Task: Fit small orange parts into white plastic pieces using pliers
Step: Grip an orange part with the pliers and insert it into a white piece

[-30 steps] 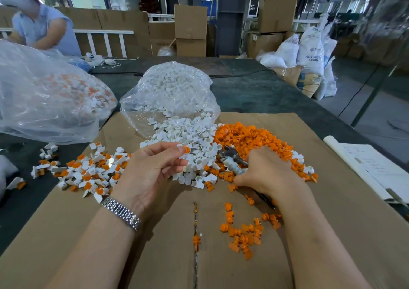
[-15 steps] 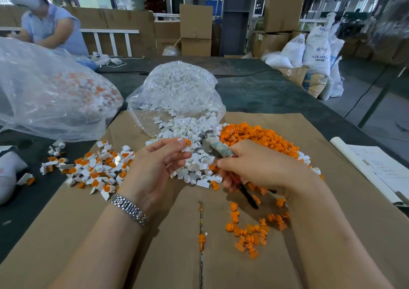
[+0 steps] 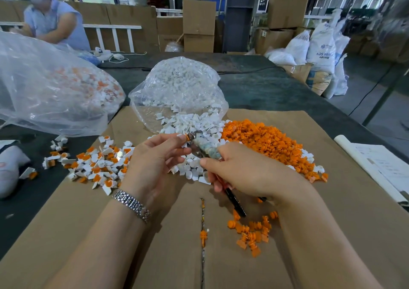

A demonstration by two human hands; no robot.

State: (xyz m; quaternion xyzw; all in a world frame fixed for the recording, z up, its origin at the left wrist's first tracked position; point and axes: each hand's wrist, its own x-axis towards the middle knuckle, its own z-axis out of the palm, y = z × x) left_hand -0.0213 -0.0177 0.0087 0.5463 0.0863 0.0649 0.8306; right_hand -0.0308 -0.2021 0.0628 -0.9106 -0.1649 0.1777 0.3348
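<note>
My right hand (image 3: 245, 170) grips the pliers (image 3: 204, 148), whose black handles stick out below my palm and whose jaws point up-left. My left hand (image 3: 155, 160) pinches a white piece with an orange part (image 3: 187, 136) at its fingertips, and the plier jaws meet it there. Behind my hands lie a heap of loose white pieces (image 3: 194, 129) and, to its right, a heap of orange parts (image 3: 265, 142). Fitted white-and-orange pieces (image 3: 99, 164) are piled to the left.
Brown cardboard (image 3: 332, 222) covers the table under the work. A clear bag of white pieces (image 3: 179, 85) lies open behind the heaps, and a bigger bag (image 3: 48, 89) sits far left. Stray orange parts (image 3: 250, 233) lie near my right forearm. Papers (image 3: 380, 167) lie at right. Another person (image 3: 53, 20) sits far left.
My right hand lifted the pliers out of the orange heap and swung them left to the piece in my left hand. My left hand stayed about where it was.
</note>
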